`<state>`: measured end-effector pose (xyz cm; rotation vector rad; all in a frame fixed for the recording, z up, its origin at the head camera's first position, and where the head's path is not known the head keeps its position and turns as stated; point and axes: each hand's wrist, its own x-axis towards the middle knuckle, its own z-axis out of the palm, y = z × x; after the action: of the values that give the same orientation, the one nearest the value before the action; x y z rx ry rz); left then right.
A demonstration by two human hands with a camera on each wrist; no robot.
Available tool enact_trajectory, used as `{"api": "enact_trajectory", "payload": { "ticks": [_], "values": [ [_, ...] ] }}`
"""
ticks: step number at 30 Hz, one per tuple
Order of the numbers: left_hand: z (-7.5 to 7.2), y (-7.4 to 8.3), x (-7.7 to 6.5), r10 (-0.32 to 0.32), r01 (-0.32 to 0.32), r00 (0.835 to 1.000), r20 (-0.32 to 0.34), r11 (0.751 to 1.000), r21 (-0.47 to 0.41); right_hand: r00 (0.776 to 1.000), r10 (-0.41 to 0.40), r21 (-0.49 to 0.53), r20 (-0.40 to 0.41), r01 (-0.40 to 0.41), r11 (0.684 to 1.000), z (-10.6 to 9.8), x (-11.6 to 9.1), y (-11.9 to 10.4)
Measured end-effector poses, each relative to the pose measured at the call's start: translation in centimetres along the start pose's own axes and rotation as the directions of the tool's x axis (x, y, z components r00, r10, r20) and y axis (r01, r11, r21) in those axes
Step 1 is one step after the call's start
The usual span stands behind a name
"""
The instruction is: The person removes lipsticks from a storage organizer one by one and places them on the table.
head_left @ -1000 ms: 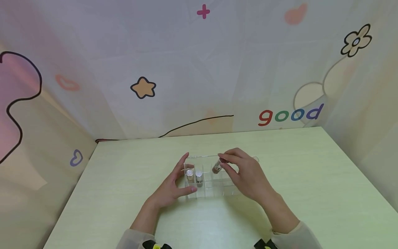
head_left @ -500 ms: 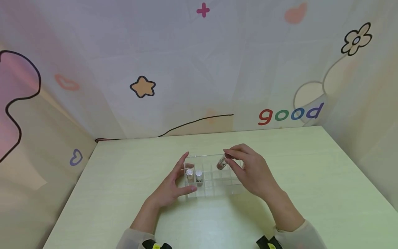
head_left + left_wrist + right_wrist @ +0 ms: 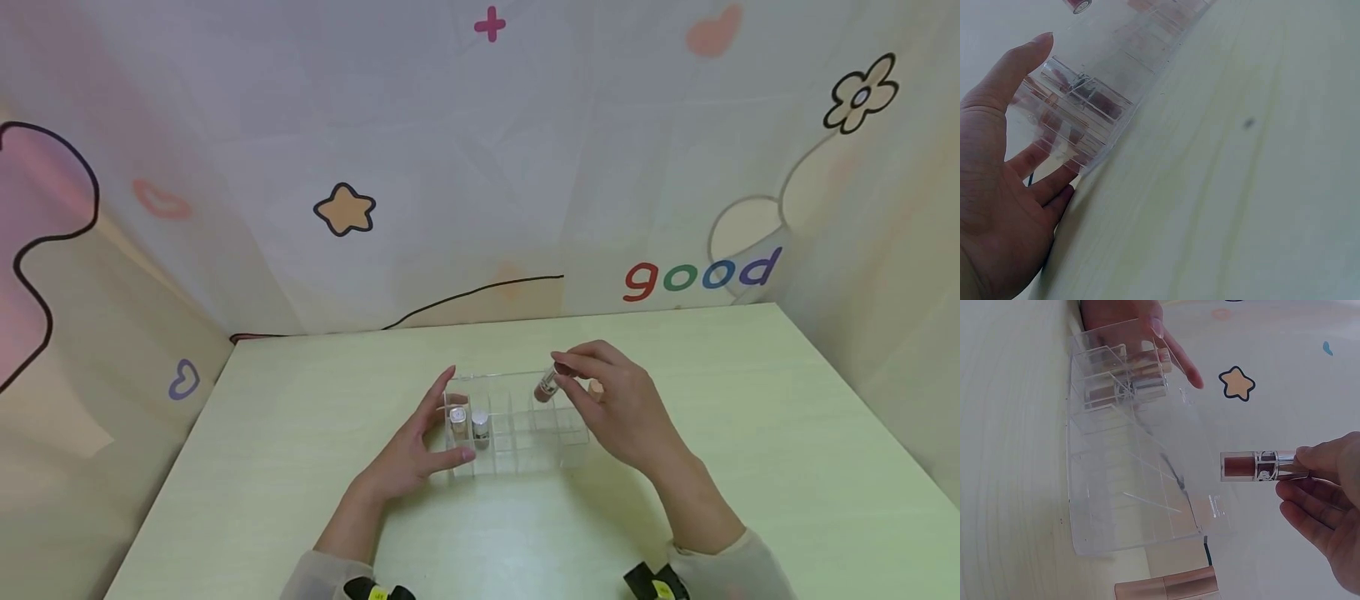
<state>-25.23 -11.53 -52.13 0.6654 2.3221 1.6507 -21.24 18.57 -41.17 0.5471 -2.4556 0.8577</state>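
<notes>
My right hand [image 3: 626, 408] pinches a lipstick tube [image 3: 1254, 467] by its silver cap between thumb and fingers. The tube, with a clear end showing reddish brown, is tilted above the right part of a clear compartmented organizer [image 3: 517, 450]. My left hand [image 3: 408, 454] holds the organizer's left end, thumb on the near side and fingers round the far side. Two lipsticks stand in its left compartments: one with a gold-toned cap [image 3: 458, 419] and, beside it, one with a silver cap [image 3: 480, 427].
A rose-gold tube [image 3: 1166, 586] stands just beyond the organizer's right end, mostly hidden behind my right hand in the head view. The pale table [image 3: 285, 417] reaches back to a printed cloth backdrop [image 3: 450, 167].
My right hand has moved right and slightly away with the lipstick tube, along the organizer. More of the organizer's right end shows. My left hand has stayed put.
</notes>
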Motion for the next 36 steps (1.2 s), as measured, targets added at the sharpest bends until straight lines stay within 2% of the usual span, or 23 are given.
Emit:
{"api": "enact_trajectory", "payload": {
  "ticks": [11, 19, 36],
  "values": [
    [0.1, 0.2, -0.1, -0.015, 0.015, 1.000, 0.006, 1.000, -0.009, 0.998, 0.068, 0.001, 0.014, -0.068, 0.998, -0.9, 0.0, 0.5],
    [0.0, 0.2, -0.1, -0.006, 0.006, 1.000, 0.006, 1.000, -0.015, 0.996, 0.086, 0.000, 0.001, -0.086, 0.996, -1.4, 0.1, 0.8],
    [0.0, 0.4, 0.0, -0.002, 0.002, 1.000, 0.008, 1.000, -0.013, 0.996, 0.069, -0.006, -0.052, -0.069, 0.998, -2.5, 0.1, 1.5]
  ]
}}
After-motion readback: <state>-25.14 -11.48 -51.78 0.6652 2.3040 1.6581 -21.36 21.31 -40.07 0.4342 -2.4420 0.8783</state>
